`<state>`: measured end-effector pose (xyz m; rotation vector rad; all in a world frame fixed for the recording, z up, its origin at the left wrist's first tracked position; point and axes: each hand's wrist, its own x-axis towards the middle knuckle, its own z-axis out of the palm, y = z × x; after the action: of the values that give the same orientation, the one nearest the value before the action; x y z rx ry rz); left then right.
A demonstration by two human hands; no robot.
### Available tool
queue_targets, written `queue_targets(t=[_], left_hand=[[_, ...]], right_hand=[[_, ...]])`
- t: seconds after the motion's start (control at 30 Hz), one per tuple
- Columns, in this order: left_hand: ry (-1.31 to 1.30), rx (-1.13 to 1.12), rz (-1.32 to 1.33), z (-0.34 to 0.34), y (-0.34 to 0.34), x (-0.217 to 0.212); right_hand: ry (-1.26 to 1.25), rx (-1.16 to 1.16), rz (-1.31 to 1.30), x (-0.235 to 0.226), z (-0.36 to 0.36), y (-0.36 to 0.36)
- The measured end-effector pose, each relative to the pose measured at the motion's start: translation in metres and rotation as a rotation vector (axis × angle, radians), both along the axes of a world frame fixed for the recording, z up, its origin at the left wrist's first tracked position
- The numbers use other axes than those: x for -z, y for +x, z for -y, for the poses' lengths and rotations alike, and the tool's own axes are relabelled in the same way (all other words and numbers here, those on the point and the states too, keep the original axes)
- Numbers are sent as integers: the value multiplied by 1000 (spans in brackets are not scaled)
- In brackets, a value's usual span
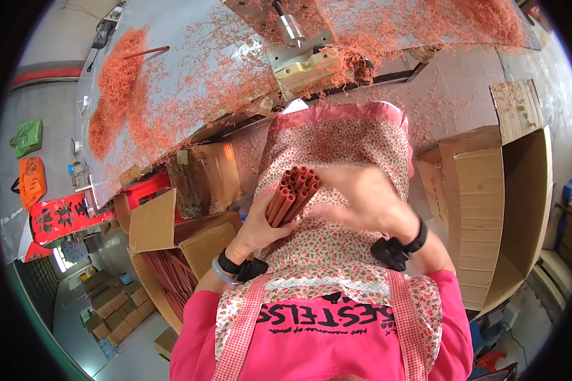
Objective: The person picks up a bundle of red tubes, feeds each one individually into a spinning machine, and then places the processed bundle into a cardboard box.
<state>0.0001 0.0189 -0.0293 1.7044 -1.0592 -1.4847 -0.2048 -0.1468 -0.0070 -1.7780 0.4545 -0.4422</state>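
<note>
A bundle of reddish-brown hollow tubes [292, 190] is gripped in my left hand [258, 227], above my flowered apron [337, 143]. Their open ends point up and away from me. Just right of the bundle is my right hand [368, 200], blurred by motion. Its thumb and fingers are spread apart, with nothing visible between them. Beyond my lap, a machine with a metal tip [292, 32] and a pale block [306, 71] stands at the table's near edge. A single tube [147, 52] lies on a heap of reddish shavings [117, 86] at the far left.
Curly shavings are scattered over the grey table [200, 47]. To my left, an open cardboard box [152, 230] holds many similar long tubes [171, 279]. A large open carton [480, 216] stands at my right. Stacked boxes [117, 311] are on the floor at far left.
</note>
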Motion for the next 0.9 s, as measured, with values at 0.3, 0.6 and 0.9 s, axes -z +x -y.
queue_targets(t=[0.3,0.6,0.9], left_hand=[[-69,53,-55,28,-8,3],[-164,-67,-105,36,-24,3],[-172,-45,-18,33,-31,-3]], right_hand=[[-268,82,262,-33,35,3],[341,-31,432,10,-7,16],[800,-98,511,34,-32,12]])
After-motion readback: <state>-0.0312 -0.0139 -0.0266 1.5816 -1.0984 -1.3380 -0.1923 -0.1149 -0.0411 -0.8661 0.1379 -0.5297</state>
